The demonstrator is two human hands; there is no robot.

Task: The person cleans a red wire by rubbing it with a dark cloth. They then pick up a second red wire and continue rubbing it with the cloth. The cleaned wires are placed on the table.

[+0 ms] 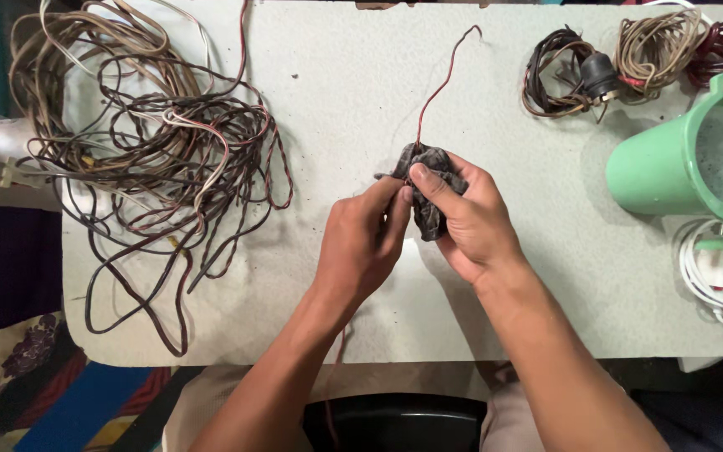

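Both my hands meet over the middle of the table (361,100). My right hand (470,222) is closed around a dark rag (430,167), thumb pressed on top of it. My left hand (361,243) pinches in from the side, fingertips closed on the rag's edge right where a thin red wire (441,84) comes out. That wire runs up and away from me across the table, its far end curling over. Off to my left lies a big tangle of wires (152,142), brown, red and white, well apart from my hands. At the far right corner sit three small coils (621,59). Near my right sits a green jug (688,155), tipped on its side, and just below it a white cable (717,280).
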